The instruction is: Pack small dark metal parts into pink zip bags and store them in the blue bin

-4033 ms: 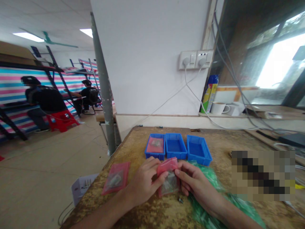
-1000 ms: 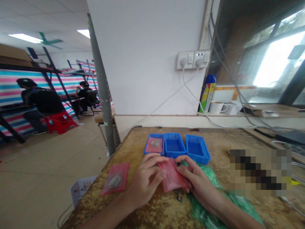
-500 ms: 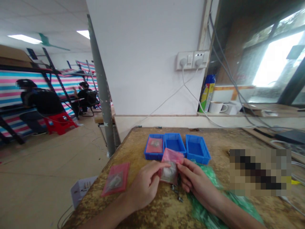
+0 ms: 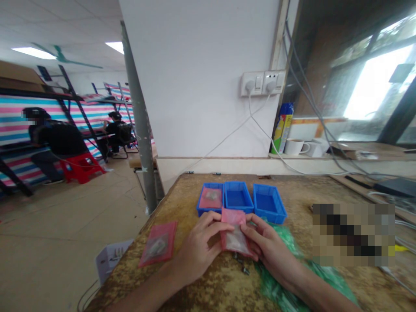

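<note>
Between both hands, in front of the blue trays, is a pink plastic bag (image 4: 236,236) with something pale inside. My left hand (image 4: 198,247) grips its left edge, and my right hand (image 4: 268,242) pinches its right edge. Another pink bag (image 4: 158,246) lies on the table at the left. A third pink bag (image 4: 211,197) lies in the left blue tray (image 4: 209,212). The middle blue tray (image 4: 238,196) and the right blue tray (image 4: 269,203) show no contents. Small metal screws (image 4: 244,270) lie just below the held bag.
Green plastic film (image 4: 286,281) spreads under and beside my right forearm. A blurred-out dark object (image 4: 352,234) lies on the wooden table (image 4: 221,294) at the right. Two people sit at far-left benches. A cup (image 4: 295,146) stands on the ledge.
The held pink bag has straightened and tipped, its top edge now lower. The fingers of my left hand have shifted up along its left side.
</note>
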`<state>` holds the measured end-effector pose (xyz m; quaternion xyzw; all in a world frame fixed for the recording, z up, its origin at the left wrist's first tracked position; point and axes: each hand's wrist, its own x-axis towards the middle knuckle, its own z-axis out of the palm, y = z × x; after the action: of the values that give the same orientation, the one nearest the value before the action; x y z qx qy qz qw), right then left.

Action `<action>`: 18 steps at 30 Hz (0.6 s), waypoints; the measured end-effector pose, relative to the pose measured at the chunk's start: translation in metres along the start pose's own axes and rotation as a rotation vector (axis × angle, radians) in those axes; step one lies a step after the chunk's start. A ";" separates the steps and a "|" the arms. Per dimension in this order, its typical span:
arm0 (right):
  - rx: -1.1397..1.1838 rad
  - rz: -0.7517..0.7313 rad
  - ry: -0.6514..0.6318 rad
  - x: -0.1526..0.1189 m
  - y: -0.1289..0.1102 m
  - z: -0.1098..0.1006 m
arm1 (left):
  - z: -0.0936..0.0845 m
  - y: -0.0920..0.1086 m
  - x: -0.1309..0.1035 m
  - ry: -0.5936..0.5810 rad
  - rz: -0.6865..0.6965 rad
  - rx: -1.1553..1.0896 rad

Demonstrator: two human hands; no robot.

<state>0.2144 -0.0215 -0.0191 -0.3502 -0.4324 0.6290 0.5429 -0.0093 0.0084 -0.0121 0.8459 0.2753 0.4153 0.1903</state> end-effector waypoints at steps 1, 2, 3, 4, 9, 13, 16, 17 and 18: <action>-0.004 -0.002 0.006 -0.001 -0.002 0.001 | 0.000 0.000 0.000 0.024 0.010 0.016; -0.004 -0.001 0.021 -0.002 -0.004 0.002 | -0.001 0.000 0.001 0.049 0.017 0.036; -0.009 -0.003 0.031 -0.003 -0.005 0.003 | -0.001 0.001 0.001 0.076 0.019 0.058; -0.019 0.002 0.029 -0.003 -0.006 0.003 | -0.002 0.001 0.002 0.100 0.019 0.080; -0.016 0.047 0.009 -0.002 -0.008 0.004 | -0.003 0.002 0.002 0.087 -0.007 0.080; 0.026 0.055 0.007 -0.001 -0.008 0.003 | 0.002 -0.003 -0.003 0.118 -0.083 0.086; -0.017 0.036 -0.014 -0.003 -0.007 0.002 | 0.004 -0.004 -0.004 0.178 -0.128 0.103; -0.035 0.027 -0.018 -0.003 -0.006 0.002 | 0.003 -0.004 -0.004 0.187 -0.120 0.106; -0.050 0.016 -0.016 -0.003 -0.006 0.002 | 0.003 -0.003 -0.004 0.174 -0.094 0.102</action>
<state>0.2155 -0.0249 -0.0134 -0.3619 -0.4498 0.6249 0.5255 -0.0097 0.0081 -0.0176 0.8012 0.3510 0.4633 0.1417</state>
